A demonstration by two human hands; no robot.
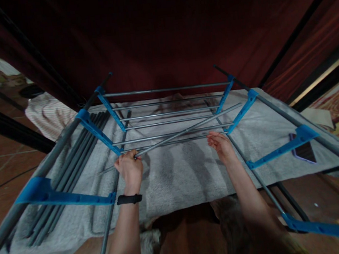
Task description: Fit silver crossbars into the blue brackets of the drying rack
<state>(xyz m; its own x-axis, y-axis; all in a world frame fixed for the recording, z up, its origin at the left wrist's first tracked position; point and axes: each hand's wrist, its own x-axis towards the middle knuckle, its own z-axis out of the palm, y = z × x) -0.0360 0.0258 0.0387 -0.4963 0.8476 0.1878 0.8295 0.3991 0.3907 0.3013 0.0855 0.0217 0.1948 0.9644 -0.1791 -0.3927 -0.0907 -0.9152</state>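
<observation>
My left hand (129, 167), with a dark band on its wrist, is closed around the lower end of a thin grey rod (170, 138). The rod slants up to the right across a rack frame, its far end free near the right-hand blue bracket (242, 113). My right hand (220, 146) is open with fingers apart, below the rod and beside the frame's right side. Between the blue brackets, several thin crossbars (162, 115) run from left to right. Another blue bracket (97, 130) stands above and left of my left hand.
Several loose grey tubes (71, 173) lie on the left of the grey cloth (175, 183). A phone (303, 151) rests on the cloth's right side. Lower blue brackets (64, 195) jut inward on both sides. A dark red curtain (160, 39) hangs behind.
</observation>
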